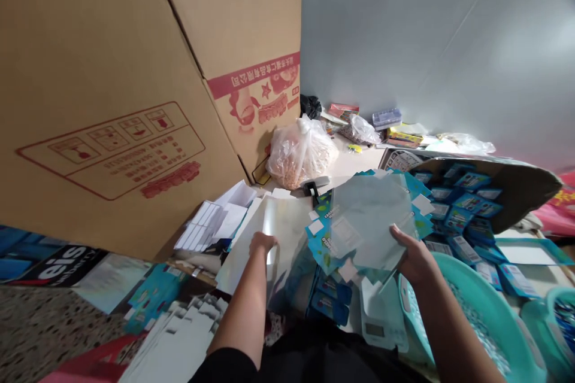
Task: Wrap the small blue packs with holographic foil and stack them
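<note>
Folded blue boxes [471,203]: many lie in the open carton [534,184], so this part seems done.
Flat blue blanks [320,251]: not folded, so work seems left there.
Pale sheet [371,206]: lies over the blanks, mostly between the hands.
Right hand [416,257]: holds the sheet's near right edge, thumb on top.
Left hand [262,242]: curled at the glossy sheet [293,218]; I cannot tell if it grips.

Beyond the scale [393,328], the pale sheet [372,209] hides most fingers of my right hand [415,260]; right of the scale, my forearm [449,311] covers part of the basin [483,284].
</note>
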The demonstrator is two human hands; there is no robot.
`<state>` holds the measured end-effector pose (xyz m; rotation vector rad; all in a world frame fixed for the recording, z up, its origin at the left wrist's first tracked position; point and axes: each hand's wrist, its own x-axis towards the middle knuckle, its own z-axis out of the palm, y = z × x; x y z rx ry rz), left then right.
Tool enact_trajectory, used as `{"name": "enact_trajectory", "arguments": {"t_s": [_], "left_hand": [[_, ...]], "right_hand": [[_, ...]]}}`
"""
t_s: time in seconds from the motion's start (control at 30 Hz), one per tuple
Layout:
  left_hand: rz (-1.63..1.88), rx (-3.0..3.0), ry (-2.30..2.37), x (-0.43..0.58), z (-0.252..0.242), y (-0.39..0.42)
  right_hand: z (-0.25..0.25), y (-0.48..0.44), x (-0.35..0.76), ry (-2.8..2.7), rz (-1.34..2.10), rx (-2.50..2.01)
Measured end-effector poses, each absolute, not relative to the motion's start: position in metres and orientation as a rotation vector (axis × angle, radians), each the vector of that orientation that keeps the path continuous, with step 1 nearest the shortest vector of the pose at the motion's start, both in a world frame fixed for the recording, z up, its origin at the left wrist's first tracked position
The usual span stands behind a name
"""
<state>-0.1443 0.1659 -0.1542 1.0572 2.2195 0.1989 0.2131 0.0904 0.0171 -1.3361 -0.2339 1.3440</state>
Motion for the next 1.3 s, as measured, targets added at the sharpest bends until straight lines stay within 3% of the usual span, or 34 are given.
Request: {"name": "enact_trajectory", "arguments": {"t_s": [0.17, 0.73, 0.97, 1.3], "left_hand": [[0.075, 0.928, 2.335, -0.122, -0.149, 0.170], [0.154, 1.130, 2.267, -0.108, -0.154, 0.159], [0.158, 1.078, 2.348, -0.099, -0.150, 0.151], [0.111, 1.214, 2.241, -0.116, -0.145, 0.165]], "right_hand": [[0.017, 0.096, 0.223, -0.291, 1.366, -1.318], [0.006, 0.112, 0.232, -0.340, 1.419, -1.403], [0.022, 0.117, 0.235, -0.484, 1.208, -1.318], [0.023, 0.234, 0.180, -0.385, 1.044, -1.181]]}}
